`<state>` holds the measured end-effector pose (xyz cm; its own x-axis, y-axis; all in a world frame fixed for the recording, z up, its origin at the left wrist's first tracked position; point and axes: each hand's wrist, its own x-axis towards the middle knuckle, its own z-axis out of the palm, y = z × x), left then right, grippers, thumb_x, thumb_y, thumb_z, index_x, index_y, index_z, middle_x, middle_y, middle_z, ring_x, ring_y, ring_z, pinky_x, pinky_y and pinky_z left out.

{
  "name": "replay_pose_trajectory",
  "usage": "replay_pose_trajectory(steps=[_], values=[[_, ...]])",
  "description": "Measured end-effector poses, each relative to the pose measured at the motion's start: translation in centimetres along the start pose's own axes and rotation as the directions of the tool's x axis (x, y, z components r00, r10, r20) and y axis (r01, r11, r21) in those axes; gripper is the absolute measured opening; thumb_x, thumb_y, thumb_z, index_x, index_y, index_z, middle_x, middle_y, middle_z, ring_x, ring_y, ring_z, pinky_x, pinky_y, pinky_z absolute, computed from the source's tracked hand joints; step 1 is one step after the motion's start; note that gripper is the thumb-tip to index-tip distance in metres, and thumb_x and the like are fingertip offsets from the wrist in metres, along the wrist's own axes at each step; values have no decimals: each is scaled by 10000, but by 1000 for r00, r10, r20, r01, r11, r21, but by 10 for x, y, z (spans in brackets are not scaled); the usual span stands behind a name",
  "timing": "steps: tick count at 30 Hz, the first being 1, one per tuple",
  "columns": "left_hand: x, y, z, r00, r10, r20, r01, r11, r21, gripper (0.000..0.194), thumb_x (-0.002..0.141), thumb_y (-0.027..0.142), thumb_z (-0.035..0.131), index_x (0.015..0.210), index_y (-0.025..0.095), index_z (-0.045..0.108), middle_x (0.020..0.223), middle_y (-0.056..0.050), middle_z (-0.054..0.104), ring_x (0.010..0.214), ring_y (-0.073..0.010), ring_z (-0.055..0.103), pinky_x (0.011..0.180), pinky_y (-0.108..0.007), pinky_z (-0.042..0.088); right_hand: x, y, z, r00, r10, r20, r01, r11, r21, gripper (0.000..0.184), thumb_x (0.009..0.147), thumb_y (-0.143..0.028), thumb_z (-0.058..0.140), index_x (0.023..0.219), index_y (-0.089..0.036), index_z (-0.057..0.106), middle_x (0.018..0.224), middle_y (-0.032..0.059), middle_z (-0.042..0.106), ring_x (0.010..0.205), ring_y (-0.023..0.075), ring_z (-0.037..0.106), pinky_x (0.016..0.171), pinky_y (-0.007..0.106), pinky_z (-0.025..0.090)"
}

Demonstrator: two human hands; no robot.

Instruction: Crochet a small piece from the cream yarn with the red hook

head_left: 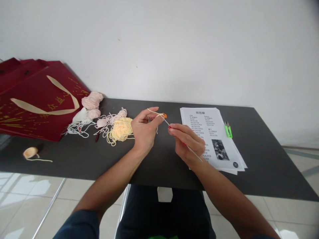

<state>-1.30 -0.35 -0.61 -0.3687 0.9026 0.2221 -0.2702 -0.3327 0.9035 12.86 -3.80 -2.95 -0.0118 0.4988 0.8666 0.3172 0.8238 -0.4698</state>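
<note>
pale yellow yarn piece (pixel 159 115) is pinched in the fingertips of the left hand (pixel 144 129), above the table (pixel 159 166), with a strand over the forefinger; the right hand (pixel 188 142) grasps a slim hook (pixel 196 156) by its red grip, the tip meeting the piece beside a small orange clip (pixel 164 115). whether the tip sits through a loop is too small to tell. should the left pinch slacken, the strand could lose tension and a loop could slip; a steep pull on the hook could split the yarn or snag the clip. just beyond the left hand lies a yellow yarn ball (pixel 122 128); if the strand feeds from it, which the hand hides, a hard tug could knot its loose coils with the pale pink yarn (pixel 120 115) touching them, or catch the dark red tool (pixel 97 136) nearby. on the other side, printed sheets (pixel 194 114) lie partly behind the right hand, which could nudge them askew along with the green snips (pixel 228 130) on their edge. farther left, a small beige cup-shaped piece (pixel 30 152) lies near the table's front edge, where a brushing sleeve could sweep it off.
</note>
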Motion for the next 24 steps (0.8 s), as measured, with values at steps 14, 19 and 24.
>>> replay_pose_trajectory(steps=[14,19,24], values=[[8,13,-1,886,-360,291,448,828,-339,424,638,120,900,1042,214,808,697,49,704,674,-76,655,830,-262,525,6,3,11,896,439,-69,-383,842,380,256,873,-161,796,1038,-354,829,1135,-2,829,875,202,815,767,404,723],[7,14,-1,872,-367,323,457,845,-276,461,632,118,889,1075,222,815,715,39,699,682,-83,640,800,-272,520,17,6,9,809,586,-42,-457,673,581,145,879,-186,797,961,-304,810,1014,-7,819,767,132,770,675,289,650],[5,15,-1,882,-344,322,407,900,-154,478,592,119,900,1054,225,833,655,56,661,619,-71,587,724,-259,496,27,12,-1,818,575,24,-467,639,611,84,869,-259,818,909,-264,744,937,-12,775,688,99,696,617,254,568]])
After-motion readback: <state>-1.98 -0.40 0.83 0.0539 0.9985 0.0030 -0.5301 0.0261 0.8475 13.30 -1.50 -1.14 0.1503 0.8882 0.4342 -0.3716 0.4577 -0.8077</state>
